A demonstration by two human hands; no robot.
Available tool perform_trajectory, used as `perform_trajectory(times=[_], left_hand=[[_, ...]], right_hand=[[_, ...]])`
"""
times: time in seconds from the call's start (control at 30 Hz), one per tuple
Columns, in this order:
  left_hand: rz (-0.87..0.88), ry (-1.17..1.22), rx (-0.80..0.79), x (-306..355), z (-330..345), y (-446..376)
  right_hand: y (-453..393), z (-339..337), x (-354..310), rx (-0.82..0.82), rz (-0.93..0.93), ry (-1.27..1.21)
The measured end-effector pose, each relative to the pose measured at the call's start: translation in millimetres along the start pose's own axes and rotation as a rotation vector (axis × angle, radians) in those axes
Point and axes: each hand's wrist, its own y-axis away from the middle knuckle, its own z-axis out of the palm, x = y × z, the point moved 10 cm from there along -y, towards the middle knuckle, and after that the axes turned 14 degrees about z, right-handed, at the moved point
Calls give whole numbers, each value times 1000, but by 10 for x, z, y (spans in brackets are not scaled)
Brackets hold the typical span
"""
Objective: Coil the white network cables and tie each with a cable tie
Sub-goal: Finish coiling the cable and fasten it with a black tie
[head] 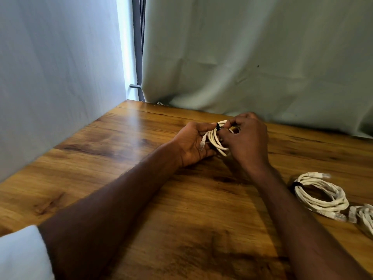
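**Both hands on a small white coil at the far side of the table**

At the far left a white sleeve covers the upper part of the left arm, which reaches diagonally across the wooden table. Pale cloth hangs on the left and along the back edge of the table, with a dark vertical frame showing in the gap between the two sheets.

The left hand lies palm up, low over the far middle of the table. Its thumb stretches towards the top of the held cable coil, and the coil rests against the palm and fingers, which are mostly hidden behind the loops. A clear plug on one cable end lies across the palm. A black cable tie wraps the top of the coil, just at the tip of the left thumb.

The right hand meets the coil from the other side, back of the hand to the camera. Its fingers are curled and bunched at the tie, pinching there; exactly which fingertips grip the tie cannot be made out.

Further right, near the table's right edge and well apart from the hands, a tied coil lies flat, bound with a black tie on its left side, plugs sticking out at top and bottom. Just beside it, cut off by the picture's edge, lies another white cable.
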Motion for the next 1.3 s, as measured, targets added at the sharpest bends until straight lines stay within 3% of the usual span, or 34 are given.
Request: perform_trajectory(times=[0.8, 1.3], left_hand=[[9, 24, -37, 29, 44, 57], [16, 38, -4, 54, 46, 61]], right_hand=[[36, 65, -125, -26, -116, 115], [75, -42, -193, 71, -156, 124]])
